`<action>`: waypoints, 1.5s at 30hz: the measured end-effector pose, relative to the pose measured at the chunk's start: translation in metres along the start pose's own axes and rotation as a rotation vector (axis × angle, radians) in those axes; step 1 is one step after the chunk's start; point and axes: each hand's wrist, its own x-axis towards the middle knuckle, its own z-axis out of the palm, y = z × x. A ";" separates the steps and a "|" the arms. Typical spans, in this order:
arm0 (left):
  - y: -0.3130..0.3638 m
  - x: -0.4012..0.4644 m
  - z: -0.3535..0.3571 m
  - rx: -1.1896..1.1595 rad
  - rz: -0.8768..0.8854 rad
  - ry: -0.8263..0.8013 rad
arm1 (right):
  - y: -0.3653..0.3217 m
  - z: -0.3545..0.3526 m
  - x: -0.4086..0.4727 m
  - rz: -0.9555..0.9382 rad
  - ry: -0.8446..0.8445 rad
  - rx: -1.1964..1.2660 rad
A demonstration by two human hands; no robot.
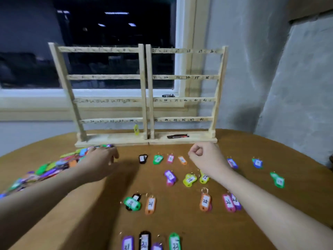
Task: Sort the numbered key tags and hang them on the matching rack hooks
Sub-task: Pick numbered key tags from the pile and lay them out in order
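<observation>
We see the numbered key tags spread over the brown wooden table [180, 221] in loose rows: a far row with a black tag [143, 158], a green one [158, 159], a pink one [170, 158] and an orange one [182, 160]; a middle row with purple and yellow tags; nearer, an orange tag marked 25 [205, 202] and a pink tag marked 26 [228, 202]; and at the near edge tags marked 31 and 33. One yellow tag [136, 129] hangs from the bottom rail of the left rack [108, 94], near its right post. The right rack [185, 92] stands touching it, its rails numbered from the twenties to the forties, and a dark flat object [178, 136] lies on its base.

At the far left a heap of unsorted tags [45, 170] trails along the table. Our left hand [100, 156] reaches onto the heap's far end, fingers curved over the tags; whether it grips one we cannot tell. Our right hand [205, 156] is clenched in a fist above the far row, and nothing shows in it.

Behind the racks is a dark window [108, 33] with a pale frame, and a grey plastered wall [252, 69] to the right.
</observation>
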 end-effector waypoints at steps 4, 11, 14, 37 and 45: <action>-0.080 -0.050 0.000 -0.065 -0.224 0.012 | -0.046 0.058 -0.002 -0.105 -0.094 0.029; -0.114 -0.084 0.041 -0.338 -0.384 0.321 | -0.112 0.143 -0.002 -0.240 -0.300 -0.021; -0.111 -0.080 0.047 -0.321 -0.369 0.365 | -0.128 0.176 0.000 -0.285 -0.373 -0.049; -0.117 -0.083 0.046 -0.363 -0.162 0.299 | -0.156 0.245 0.025 -0.448 -0.239 -0.168; -0.118 -0.073 0.049 -0.408 -0.225 0.379 | -0.150 0.247 0.021 -0.481 -0.148 -0.049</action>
